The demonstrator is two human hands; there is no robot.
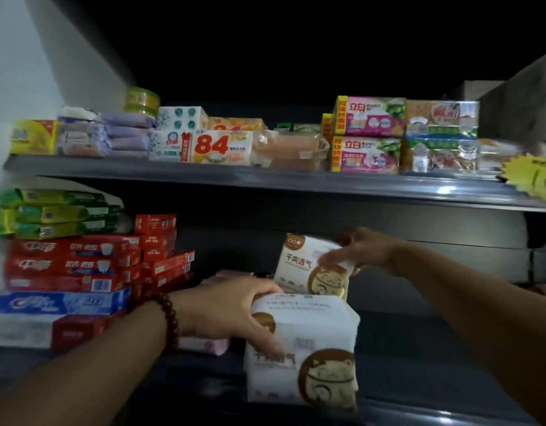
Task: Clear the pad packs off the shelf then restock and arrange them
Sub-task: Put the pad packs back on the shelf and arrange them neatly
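Observation:
Two white pad packs with a brown cat print are on the lower shelf (419, 348). My left hand (231, 312), with a bead bracelet on its wrist, grips the near pad pack (305, 352) by its upper left corner, thumb across its front. Behind it stands the second pad pack (305, 265), upright; my right hand (361, 250) holds its right upper edge with curled fingers. A pink pack (204, 345) lies flat under my left hand, partly hidden. Another pinkish pack (235, 275) peeks out behind.
Stacked toothpaste boxes (81, 272) in red, blue and green fill the lower shelf's left. The upper shelf (265, 179) carries soap boxes, purple packs and bags along its width. A yellow price tag (536, 179) hangs at the right. The lower shelf's right side is dark.

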